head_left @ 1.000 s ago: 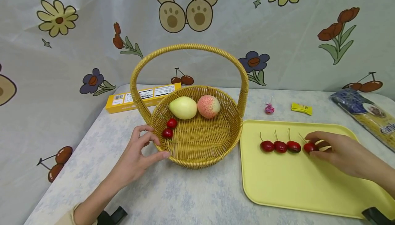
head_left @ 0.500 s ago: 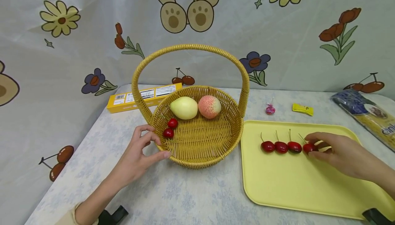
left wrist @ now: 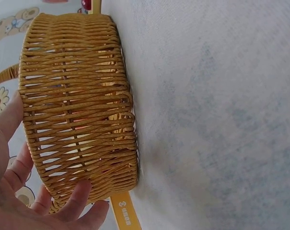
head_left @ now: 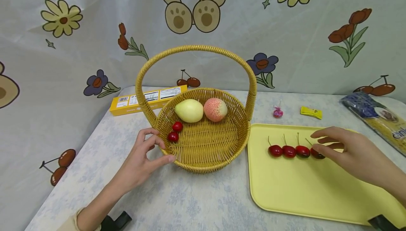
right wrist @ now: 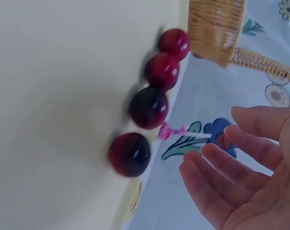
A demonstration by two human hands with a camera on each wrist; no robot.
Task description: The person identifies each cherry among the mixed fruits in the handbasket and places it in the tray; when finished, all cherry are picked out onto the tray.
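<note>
A woven basket (head_left: 206, 148) with a tall handle holds a pear (head_left: 189, 111), a peach (head_left: 215, 110) and two cherries (head_left: 173, 137). My left hand (head_left: 136, 166) grips its left front rim, thumb at the rim and fingers against the woven side. On the yellow tray (head_left: 285, 188) to the right, several cherries with stems lie in a row. Just over the rightmost cherry (head_left: 317, 154) is my right hand (head_left: 352, 155), fingers parted and nothing between them. The right wrist view shows that cherry (right wrist: 129, 154) apart from the fingertips (right wrist: 192, 167).
Behind the basket lies a yellow box (head_left: 149, 100). A pink-wrapped lollipop (head_left: 277, 112) and a yellow-wrapped sweet (head_left: 311, 112) lie beyond the tray. A blue and yellow packet (head_left: 377, 118) is at the far right. A patterned curtain (head_left: 203, 65) hangs at the back.
My right hand has let go of the rightmost cherry and lifted slightly off it; that cherry now sits at the end of the row. The left hand and basket stay put.
</note>
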